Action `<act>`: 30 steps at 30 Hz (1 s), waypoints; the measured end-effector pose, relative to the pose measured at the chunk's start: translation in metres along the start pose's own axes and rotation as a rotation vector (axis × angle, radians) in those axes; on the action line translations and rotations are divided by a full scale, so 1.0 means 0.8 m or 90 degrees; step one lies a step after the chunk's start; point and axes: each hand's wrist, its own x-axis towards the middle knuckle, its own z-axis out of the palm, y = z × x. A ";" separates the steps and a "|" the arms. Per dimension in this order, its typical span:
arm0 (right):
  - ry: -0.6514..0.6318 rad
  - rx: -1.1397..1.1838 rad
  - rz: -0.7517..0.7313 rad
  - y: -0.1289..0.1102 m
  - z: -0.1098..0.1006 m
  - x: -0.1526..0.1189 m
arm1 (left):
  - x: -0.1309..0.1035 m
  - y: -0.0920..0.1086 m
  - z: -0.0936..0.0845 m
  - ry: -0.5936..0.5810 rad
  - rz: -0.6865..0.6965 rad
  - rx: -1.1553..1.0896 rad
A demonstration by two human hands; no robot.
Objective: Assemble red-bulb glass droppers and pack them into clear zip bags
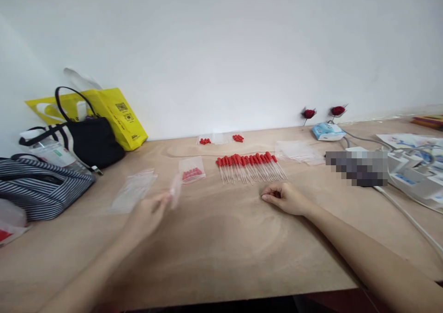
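1. From where I stand, the left hand (pixel 148 211) has its fingertips pinched on a small clear plastic bag (pixel 176 191). Both are smeared by motion.
2. The right hand (pixel 285 199) rests on the wooden table (pixel 221 257), well apart from the left, fingers curled and thumb close to the forefinger. I cannot tell whether something small sits between the tips.
3. The pinched bag is above the tabletop, between a pile of clear bags (pixel 134 192) and a clear bag with red pieces inside (pixel 192 171). It seems very near the latter; touching or apart, I cannot say.
4. What could go wrong: so thin a film might slip from a fingertip grip, or two bags might cling together and come up as one.
5. A swing too far across could nudge the filled bag and, if it is unsealed, spill its pieces.
6. Just beyond the right hand lie the red-bulbed droppers (pixel 246 161), side by side. A careless knuckle could set them rolling, since the stems look slim and round.
7. As for looks, the pinched bag is pale, see-through and limp, with a faint pinkish tint. The blur hides its seal, and I make out nothing inside.
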 end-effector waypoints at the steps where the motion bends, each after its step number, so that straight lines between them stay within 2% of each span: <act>1: 0.010 -0.013 -0.009 -0.002 0.001 -0.001 | -0.007 0.024 0.013 -0.045 0.082 -0.021; 3: 0.037 -0.040 -0.025 -0.006 0.004 -0.003 | -0.018 0.066 0.044 -0.078 0.198 -0.051; 5: 0.070 -0.053 -0.033 -0.011 0.009 -0.005 | -0.023 0.098 0.073 -0.105 0.263 -0.081; 7: 0.090 -0.049 -0.042 -0.018 0.015 -0.006 | -0.024 0.120 0.092 -0.133 0.283 -0.091; 9: 0.091 -0.039 -0.064 -0.024 0.020 -0.007 | -0.022 0.132 0.098 -0.151 0.273 -0.082; 13: 0.085 -0.028 -0.110 -0.027 0.025 -0.006 | -0.009 0.130 0.079 -0.176 0.286 -0.058; 16: 0.057 -0.045 -0.168 -0.027 0.027 -0.004 | 0.010 0.114 0.063 -0.211 0.393 -0.065; 19: -0.019 -0.103 -0.253 -0.031 0.028 -0.003 | 0.020 0.104 0.062 -0.268 0.462 -0.061; 22: -0.094 -0.160 -0.295 -0.040 0.028 -0.002 | 0.013 0.109 0.073 -0.303 0.431 -0.065; 26: -0.149 -0.185 -0.297 -0.040 0.022 -0.002 | -0.002 0.122 0.082 -0.262 0.354 -0.089; 30: -0.158 -0.169 -0.250 -0.026 0.016 -0.001 | 0.004 0.120 0.077 -0.265 0.378 -0.111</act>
